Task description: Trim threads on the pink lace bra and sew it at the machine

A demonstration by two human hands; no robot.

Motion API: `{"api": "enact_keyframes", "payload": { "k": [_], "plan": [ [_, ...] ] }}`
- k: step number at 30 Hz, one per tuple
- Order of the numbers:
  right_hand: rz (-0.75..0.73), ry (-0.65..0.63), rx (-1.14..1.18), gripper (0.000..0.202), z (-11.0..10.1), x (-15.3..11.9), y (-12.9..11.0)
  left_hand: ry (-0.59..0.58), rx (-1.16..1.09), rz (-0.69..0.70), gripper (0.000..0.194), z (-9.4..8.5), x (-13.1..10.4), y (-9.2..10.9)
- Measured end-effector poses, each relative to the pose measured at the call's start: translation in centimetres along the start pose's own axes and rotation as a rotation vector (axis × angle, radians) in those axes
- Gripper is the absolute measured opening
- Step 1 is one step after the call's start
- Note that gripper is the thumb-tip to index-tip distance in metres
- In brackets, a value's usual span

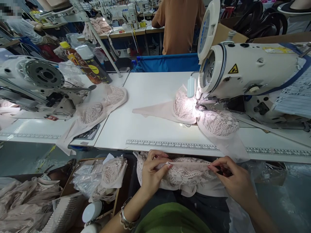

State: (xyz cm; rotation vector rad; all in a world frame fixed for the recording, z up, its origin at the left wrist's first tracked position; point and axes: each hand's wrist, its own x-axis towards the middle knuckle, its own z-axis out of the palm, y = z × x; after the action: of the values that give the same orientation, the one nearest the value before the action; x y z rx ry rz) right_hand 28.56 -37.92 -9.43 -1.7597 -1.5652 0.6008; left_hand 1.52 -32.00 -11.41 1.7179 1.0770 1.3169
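Note:
A pale pink lace bra piece [191, 179] lies across my lap below the table edge. My left hand [154, 171] pinches its upper edge between thumb and fingers. Further right along the same edge, the fingertips of my right hand [232, 176] are closed on it, and a narrow strip is drawn straight between the hands. Another lace bra [216, 123] sits on the table with its middle under the lit needle area of the white sewing machine [252, 68]. To the left, a third lace bra [92, 113] rests on the tabletop.
The white table [150, 84] has a printed ruler [170, 144] along its front edge. A second machine [43, 81], a bottle [80, 63] and a spray can [93, 63] stand left. Below are an open box [119, 200] and piled fabric [26, 200]. A person [181, 26] is beyond.

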Motion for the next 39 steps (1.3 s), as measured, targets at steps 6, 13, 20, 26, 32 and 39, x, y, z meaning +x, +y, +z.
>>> {"api": "enact_keyframes", "payload": {
  "k": [6,13,20,26,32,39],
  "plan": [
    [-0.063,-0.090,-0.064,0.034,-0.5,1.0,0.2,0.005,-0.014,0.010,0.007,0.1,0.0,-0.1],
    [-0.072,-0.126,0.049,0.045,-1.4,1.8,-1.1,0.035,-0.062,-0.041,0.006,0.2,0.2,0.3],
    [-0.195,-0.216,0.220,0.026,-4.5,2.0,-1.6,-0.082,-0.259,-0.160,0.017,-0.5,0.8,1.1],
    [-0.286,-0.396,0.166,0.022,-3.7,1.7,-4.7,-0.655,-0.244,-0.112,0.041,0.4,2.4,3.5],
    [-0.326,-0.349,0.075,0.010,-1.0,1.1,-4.5,-0.622,-0.230,-0.016,0.028,3.5,2.1,5.1],
    [-0.145,-0.364,0.164,0.022,-2.0,1.4,-2.3,-0.513,-0.350,-0.135,0.034,3.2,2.7,4.3]
  ]
}}
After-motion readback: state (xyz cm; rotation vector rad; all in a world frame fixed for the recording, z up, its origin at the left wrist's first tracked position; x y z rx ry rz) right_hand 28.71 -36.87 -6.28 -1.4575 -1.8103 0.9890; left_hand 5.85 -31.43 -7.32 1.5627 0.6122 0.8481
